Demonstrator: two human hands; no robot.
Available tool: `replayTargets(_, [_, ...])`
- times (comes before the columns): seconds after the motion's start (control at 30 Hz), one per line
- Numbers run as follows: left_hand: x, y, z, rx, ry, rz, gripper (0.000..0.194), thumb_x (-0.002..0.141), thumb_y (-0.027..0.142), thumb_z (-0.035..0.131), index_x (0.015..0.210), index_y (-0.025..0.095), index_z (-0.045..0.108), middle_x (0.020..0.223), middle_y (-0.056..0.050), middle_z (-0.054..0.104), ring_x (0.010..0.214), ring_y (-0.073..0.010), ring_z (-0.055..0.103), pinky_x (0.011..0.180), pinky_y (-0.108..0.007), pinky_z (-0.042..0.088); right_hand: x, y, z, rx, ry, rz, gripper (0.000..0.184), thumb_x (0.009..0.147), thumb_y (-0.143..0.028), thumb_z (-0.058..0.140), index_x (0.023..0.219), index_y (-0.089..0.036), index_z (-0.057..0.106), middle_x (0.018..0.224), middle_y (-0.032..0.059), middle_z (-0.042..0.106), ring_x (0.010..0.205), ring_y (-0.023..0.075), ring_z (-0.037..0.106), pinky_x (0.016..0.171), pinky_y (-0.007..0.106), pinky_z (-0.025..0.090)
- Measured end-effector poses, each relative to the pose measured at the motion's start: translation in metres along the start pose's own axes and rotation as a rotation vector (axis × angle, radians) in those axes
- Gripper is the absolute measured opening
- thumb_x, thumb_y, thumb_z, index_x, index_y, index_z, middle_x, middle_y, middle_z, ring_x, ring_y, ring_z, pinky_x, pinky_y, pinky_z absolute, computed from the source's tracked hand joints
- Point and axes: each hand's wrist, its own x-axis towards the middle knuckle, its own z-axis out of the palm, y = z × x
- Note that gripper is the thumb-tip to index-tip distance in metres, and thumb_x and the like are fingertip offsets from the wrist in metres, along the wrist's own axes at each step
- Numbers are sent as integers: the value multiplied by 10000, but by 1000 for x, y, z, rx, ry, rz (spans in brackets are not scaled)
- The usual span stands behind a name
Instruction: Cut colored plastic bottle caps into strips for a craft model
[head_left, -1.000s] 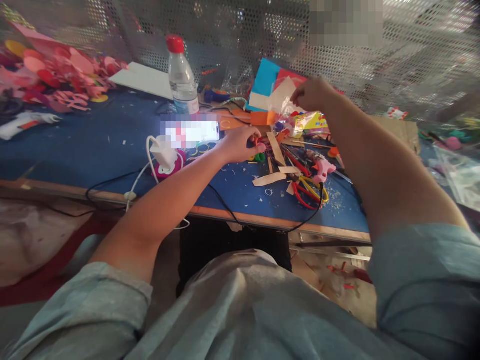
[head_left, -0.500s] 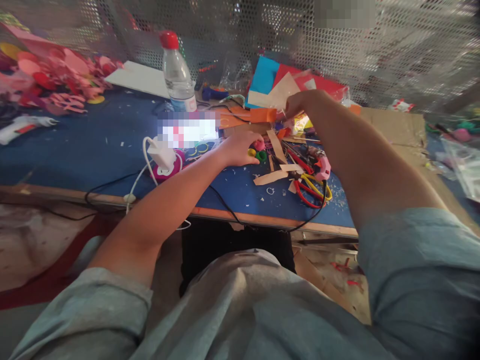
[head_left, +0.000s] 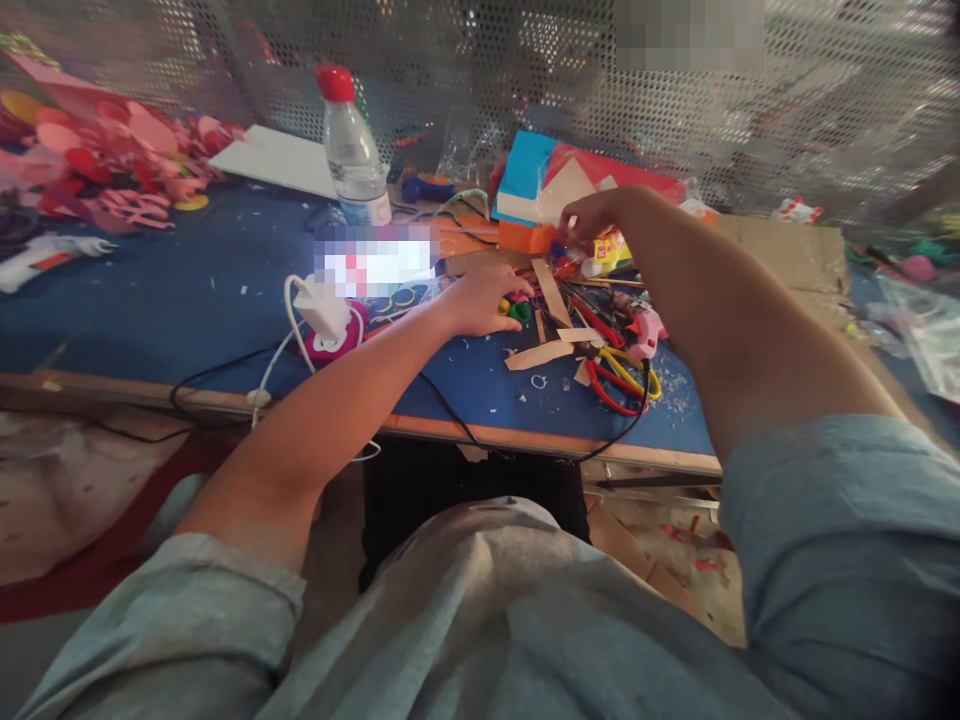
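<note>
My left hand (head_left: 484, 298) rests on the blue table (head_left: 187, 290), fingers curled over small coloured rings, a green one (head_left: 519, 311) and a yellow one beside it. My right hand (head_left: 589, 215) reaches further back, fingers pinched on a small clear bag (head_left: 570, 255) of colourful bits, next to a yellow packet (head_left: 611, 250). Whether the left hand grips a ring is hidden by its fingers. Tan paper strips (head_left: 544, 352) lie just right of the left hand.
Red and yellow scissors (head_left: 619, 380) and a pink glue gun (head_left: 643, 330) lie at right. A water bottle (head_left: 349, 150), a charger (head_left: 322, 310) with cables, a lit phone, stacked coloured sheets (head_left: 540, 175), pink cutouts (head_left: 112, 150) at left, mesh wall behind.
My right hand has come down from in front of the coloured sheets to the small bag on the table. My left hand stayed on the rings, shifting slightly.
</note>
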Motion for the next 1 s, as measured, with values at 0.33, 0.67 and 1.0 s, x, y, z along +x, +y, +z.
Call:
replayTargets(0.33, [2, -3, 3, -42, -2, 1, 389, 943, 383, 842, 1313, 260, 846, 1448, -150, 776, 1355, -354, 757, 1191, -506, 568, -6, 5, -20, -30, 23, -214, 438, 1061, -229, 760, 1402, 42, 810, 1442, 208, 845, 1029, 1, 717, 915, 269, 411])
replayTargets(0.67, [0, 6, -2, -29, -11, -33, 374, 929, 350, 814, 1289, 249, 840, 1306, -126, 845, 1255, -333, 781, 1143, -507, 591, -84, -8, -40, 6, 352, -306, 469, 1171, -365, 693, 1457, -2, 772, 1464, 243, 825, 1400, 304, 763, 1072, 429, 470])
replayTargets(1.0, [-4, 11, -16, 31, -22, -133, 423, 914, 395, 831, 1304, 231, 820, 1298, -142, 844, 1196, -344, 783, 1003, -450, 579, -149, -42, 26, 51, 87, -691, 303, 1044, -309, 728, 1326, -216, 793, 1376, 153, 815, 1323, 379, 743, 1208, 549, 562])
